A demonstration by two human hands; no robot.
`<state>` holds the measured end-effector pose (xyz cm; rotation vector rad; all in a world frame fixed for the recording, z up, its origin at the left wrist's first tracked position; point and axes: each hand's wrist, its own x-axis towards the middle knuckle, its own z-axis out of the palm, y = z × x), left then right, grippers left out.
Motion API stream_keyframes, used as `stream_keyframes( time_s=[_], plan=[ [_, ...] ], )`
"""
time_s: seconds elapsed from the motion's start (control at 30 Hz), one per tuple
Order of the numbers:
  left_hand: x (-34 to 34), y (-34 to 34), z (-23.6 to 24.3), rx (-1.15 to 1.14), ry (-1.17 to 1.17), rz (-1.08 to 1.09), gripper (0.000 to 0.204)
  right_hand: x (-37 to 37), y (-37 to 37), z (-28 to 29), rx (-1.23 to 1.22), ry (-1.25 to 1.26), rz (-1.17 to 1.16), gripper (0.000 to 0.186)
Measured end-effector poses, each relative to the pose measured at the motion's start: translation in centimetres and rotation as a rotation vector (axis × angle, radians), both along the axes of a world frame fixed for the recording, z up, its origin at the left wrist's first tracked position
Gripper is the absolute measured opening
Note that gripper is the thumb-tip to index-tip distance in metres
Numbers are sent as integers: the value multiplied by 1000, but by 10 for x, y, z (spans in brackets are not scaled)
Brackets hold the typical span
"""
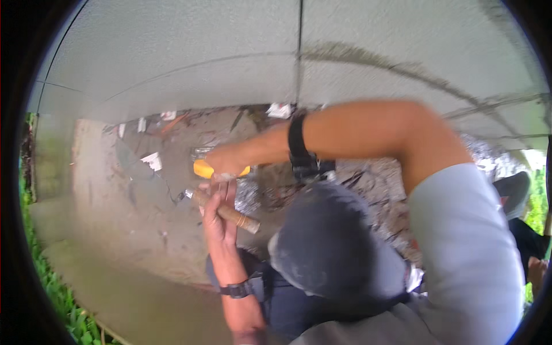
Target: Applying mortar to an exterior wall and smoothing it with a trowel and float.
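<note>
My left hand (216,210) is closed around the wooden handle (241,219) of a trowel, whose grey blade (138,161) points up and left over wet, grey ground. Just above it, my right hand (227,158) reaches across from the right, closed on a yellow object (202,168) that it partly hides; its shape is unclear. A glittery silver-grey patch (247,195) lies beside the hands, too blurred to identify. My watch straps show on both wrists.
A grey panel wall (201,52) runs along the top, with small white scraps (279,110) at its base. Debris (382,210) covers the ground to the right. My bent knee (322,236) is below. Another person (526,241) is at the right edge. Grass (69,310) borders the left.
</note>
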<state>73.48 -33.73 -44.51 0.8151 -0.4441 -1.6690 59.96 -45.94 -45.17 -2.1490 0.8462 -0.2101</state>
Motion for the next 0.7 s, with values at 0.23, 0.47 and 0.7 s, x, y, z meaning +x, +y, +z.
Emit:
stream_keyframes(
  time_s=[0.23,0.47,0.7],
  plan=[
    [12,8,11,139,-97,179,41,-1,3,57,167,-29,319,31],
    [42,8,22,113,-75,176,40,-176,23,-81,-83,276,-593,36],
    [48,18,6,150,-108,221,38,-265,32,-215,16,602,-1198,41]
  ],
)
